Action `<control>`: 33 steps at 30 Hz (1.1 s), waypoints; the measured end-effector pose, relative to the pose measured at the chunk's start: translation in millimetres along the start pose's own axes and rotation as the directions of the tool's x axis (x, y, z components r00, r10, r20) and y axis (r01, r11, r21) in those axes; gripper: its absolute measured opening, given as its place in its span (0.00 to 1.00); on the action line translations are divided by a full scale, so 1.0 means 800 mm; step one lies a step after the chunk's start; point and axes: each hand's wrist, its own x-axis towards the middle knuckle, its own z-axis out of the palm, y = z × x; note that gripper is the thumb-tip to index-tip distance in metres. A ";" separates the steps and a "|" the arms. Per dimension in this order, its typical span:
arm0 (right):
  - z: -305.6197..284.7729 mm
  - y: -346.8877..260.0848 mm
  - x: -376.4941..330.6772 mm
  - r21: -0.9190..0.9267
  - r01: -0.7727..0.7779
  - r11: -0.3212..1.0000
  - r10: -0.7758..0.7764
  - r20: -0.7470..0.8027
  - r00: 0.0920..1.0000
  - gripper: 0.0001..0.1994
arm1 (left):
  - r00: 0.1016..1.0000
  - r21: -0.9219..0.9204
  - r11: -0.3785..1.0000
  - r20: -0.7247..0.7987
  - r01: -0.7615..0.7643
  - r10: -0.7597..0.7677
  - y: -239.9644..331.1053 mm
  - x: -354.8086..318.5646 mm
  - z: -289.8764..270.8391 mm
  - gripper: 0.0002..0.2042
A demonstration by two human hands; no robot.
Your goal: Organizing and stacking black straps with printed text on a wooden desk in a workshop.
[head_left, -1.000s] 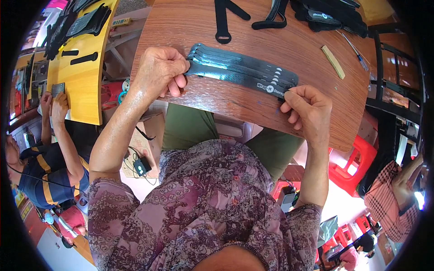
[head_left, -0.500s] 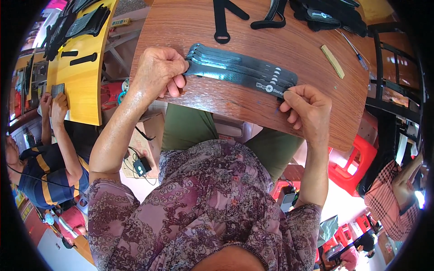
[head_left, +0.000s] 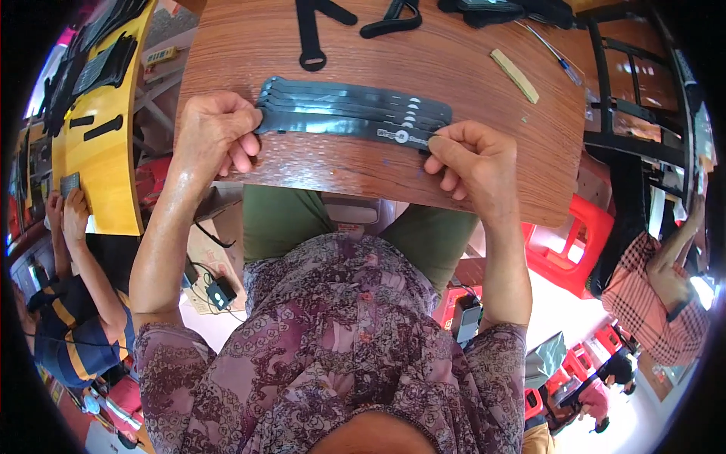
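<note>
Several flat black straps (head_left: 333, 102) lie overlapped on the wooden table in front of me, fanned like stair steps, with white marks toward their right ends. My left hand (head_left: 218, 135) pinches the left end of the nearest strap between thumb and fingers. At its right end, beside a white printed label, my right hand (head_left: 478, 157) holds the same strap with thumb and forefinger. The strap is stretched straight between both hands. Beyond the fan lies a loose black strap (head_left: 308, 34) with a holed round end, and a looped black strap (head_left: 392, 26) is to its right.
The wooden table (head_left: 249, 45) also bears a tan strip (head_left: 514, 76), a screwdriver (head_left: 563, 64) and a dark strap pile (head_left: 514, 11). At left, a person handles a strap at a yellow table (head_left: 113, 174). A red stool (head_left: 571, 246) and black rack (head_left: 635, 144) stand right.
The whole view has shifted, so table and straps appear farther left. Both hands keep their pinch on the strap's ends, and the fan looks much the same.
</note>
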 end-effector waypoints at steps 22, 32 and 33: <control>0.001 0.003 0.000 -0.019 -0.004 1.000 0.004 0.014 1.000 0.06 | 1.000 0.043 0.999 -0.012 0.001 -0.001 -0.002 0.001 0.001 0.08; -0.003 -0.002 -0.003 -0.051 0.008 0.999 -0.009 -0.004 1.000 0.06 | 1.000 0.060 0.998 0.007 -0.010 0.009 0.002 0.000 0.002 0.08; -0.004 -0.002 -0.003 -0.053 0.008 0.999 -0.008 -0.008 1.000 0.06 | 1.000 0.060 0.998 0.007 -0.008 0.007 0.004 -0.001 0.002 0.08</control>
